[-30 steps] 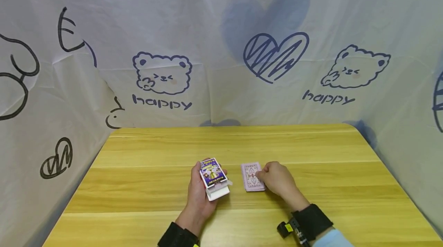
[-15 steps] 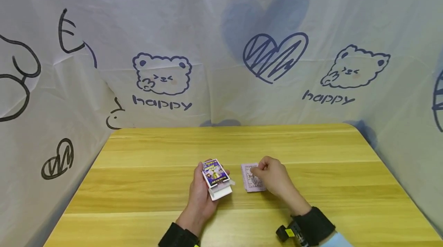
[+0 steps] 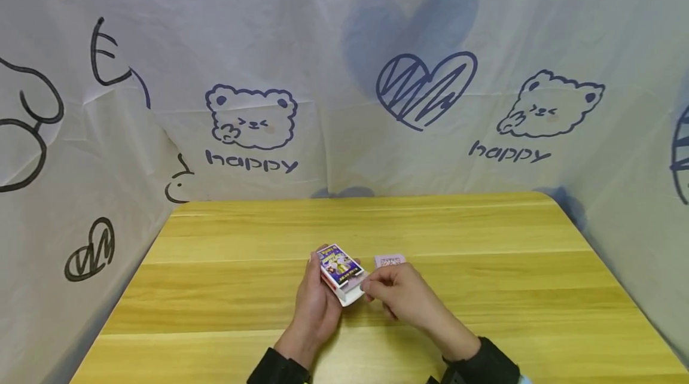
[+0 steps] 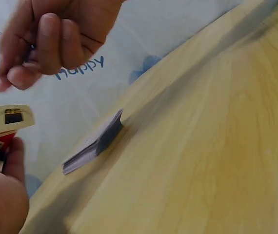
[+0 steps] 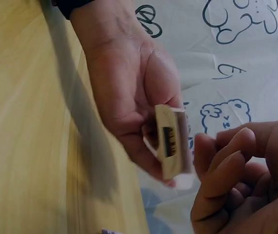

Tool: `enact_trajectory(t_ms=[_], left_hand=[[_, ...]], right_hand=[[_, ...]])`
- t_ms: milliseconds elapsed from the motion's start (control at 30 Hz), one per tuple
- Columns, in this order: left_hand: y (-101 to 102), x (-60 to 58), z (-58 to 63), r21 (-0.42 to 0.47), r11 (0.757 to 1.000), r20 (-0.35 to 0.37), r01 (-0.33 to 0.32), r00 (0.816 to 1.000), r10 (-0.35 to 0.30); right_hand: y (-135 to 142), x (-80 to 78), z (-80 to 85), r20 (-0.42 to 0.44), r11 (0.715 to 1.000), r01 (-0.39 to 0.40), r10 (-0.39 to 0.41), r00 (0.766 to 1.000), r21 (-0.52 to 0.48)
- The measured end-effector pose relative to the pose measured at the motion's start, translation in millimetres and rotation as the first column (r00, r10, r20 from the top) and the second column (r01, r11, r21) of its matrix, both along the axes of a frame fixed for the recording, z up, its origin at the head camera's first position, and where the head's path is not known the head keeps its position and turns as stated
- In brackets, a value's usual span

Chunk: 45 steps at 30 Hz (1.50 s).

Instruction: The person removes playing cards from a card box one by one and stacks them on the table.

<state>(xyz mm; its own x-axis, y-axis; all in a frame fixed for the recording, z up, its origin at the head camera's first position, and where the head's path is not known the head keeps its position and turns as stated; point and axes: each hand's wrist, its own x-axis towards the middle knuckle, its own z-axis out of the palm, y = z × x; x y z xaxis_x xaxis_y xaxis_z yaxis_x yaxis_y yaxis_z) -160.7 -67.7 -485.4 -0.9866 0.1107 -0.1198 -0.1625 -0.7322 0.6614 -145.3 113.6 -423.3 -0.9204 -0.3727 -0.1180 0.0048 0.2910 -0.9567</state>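
With our left hand (image 3: 316,305) we grip the card box (image 3: 341,267); beside its flap (image 4: 23,118) hovers our right hand (image 3: 404,298), fingers (image 4: 49,39) curled narrow. Right of the box lies a card stack (image 3: 390,261).

- A table (image 3: 215,288) with a yellow wood-grain top, its streaks running from side to side in the head view, carries the things.
- Its far right corner is rounded; the near edge runs out of view.
- A stack of playing cards (image 3: 390,260) lies flat on the wood, well in from the far edge, patterned back upward and partly hidden in the head view.
- Soft shadows fall across the top.
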Motion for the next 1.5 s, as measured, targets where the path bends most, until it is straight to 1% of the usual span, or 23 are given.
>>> enact_trajectory(t_ms=[100,167,333,400,467,567,600,667,800,900,967,1100,1167,1233,1300,1367,1500], left_hand=[[-0.6,1.2,2.0,0.018,1.000,-0.017,-0.021,1.000,0.021],[-1.0,1.9,3.1,0.033,0.999,-0.029,-0.017,0.999,0.018],[-0.7,4.5,4.7,0.057,0.997,-0.041,0.044,0.998,-0.041],[-0.2,5.2,5.0,0.064,0.996,-0.045,0.060,0.997,-0.057],[0.5,5.4,5.3,0.062,0.996,-0.054,0.067,0.996,-0.064],[0.9,5.4,4.9,0.035,0.997,-0.073,0.074,0.995,-0.072],[1.1,5.3,4.6,0.024,0.997,-0.082,0.077,0.994,-0.075],[1.7,5.4,4.1,0.018,0.997,-0.098,0.080,0.992,-0.078],[2.9,5.7,3.3,0.042,0.995,-0.116,0.091,0.990,-0.085],[2.6,5.6,2.7,0.061,0.993,-0.123,0.106,0.988,-0.098],[1.7,5.0,2.1,0.056,0.993,-0.126,0.106,0.987,-0.098],[-0.8,4.0,1.6,0.044,0.996,-0.117,0.083,0.990,-0.077],[-1.7,3.7,1.6,0.050,0.996,-0.114,0.074,0.991,-0.068],[-2.2,3.9,1.5,0.060,0.995,-0.115,0.075,0.991,-0.068],[-2.3,4.0,1.7,0.069,0.995,-0.111,0.074,0.992,-0.066],[-2.1,4.1,2.2,0.078,0.994,-0.109,0.076,0.992,-0.068],[-1.9,4.9,3.6,0.083,0.993,-0.098,0.089,0.992,-0.080]], right_hand=[[-0.5,-0.6,-3.3,0.011,0.999,-0.027,0.027,1.000,0.029],[-1.6,-1.3,-6.5,0.022,0.999,-0.030,0.030,0.999,0.029],[-7.5,-2.1,-15.2,0.074,0.999,0.038,-0.038,0.997,-0.006],[-9.8,-1.0,-15.2,0.097,0.998,0.063,-0.060,0.993,-0.025],[-10.2,-1.1,-17.8,0.108,0.996,0.072,-0.066,0.992,-0.048],[-9.5,-2.3,-20.2,0.118,0.994,0.082,-0.074,0.990,-0.068],[-8.8,-4.1,-24.5,0.119,0.993,0.090,-0.082,0.990,-0.071],[-8.5,-5.3,-26.7,0.124,0.990,0.117,-0.107,0.986,-0.074],[-9.1,-7.9,-31.2,0.155,0.981,0.188,-0.177,0.972,-0.057],[-9.2,-8.4,-32.3,0.182,0.974,0.220,-0.205,0.962,-0.063],[-8.8,-8.6,-32.3,0.209,0.971,0.218,-0.195,0.958,-0.093],[-7.2,-8.8,-30.6,0.260,0.969,0.171,-0.121,0.958,-0.177],[-6.3,-8.8,-29.4,0.265,0.970,0.141,-0.086,0.960,-0.197],[-5.8,-8.7,-28.4,0.271,0.971,0.127,-0.068,0.960,-0.204],[-5.5,-8.5,-27.4,0.267,0.973,0.131,-0.077,0.960,-0.190],[-5.4,-8.3,-27.0,0.251,0.977,0.146,-0.104,0.962,-0.155],[-5.7,-8.3,-26.7,0.199,0.981,0.172,-0.151,0.968,-0.093]])
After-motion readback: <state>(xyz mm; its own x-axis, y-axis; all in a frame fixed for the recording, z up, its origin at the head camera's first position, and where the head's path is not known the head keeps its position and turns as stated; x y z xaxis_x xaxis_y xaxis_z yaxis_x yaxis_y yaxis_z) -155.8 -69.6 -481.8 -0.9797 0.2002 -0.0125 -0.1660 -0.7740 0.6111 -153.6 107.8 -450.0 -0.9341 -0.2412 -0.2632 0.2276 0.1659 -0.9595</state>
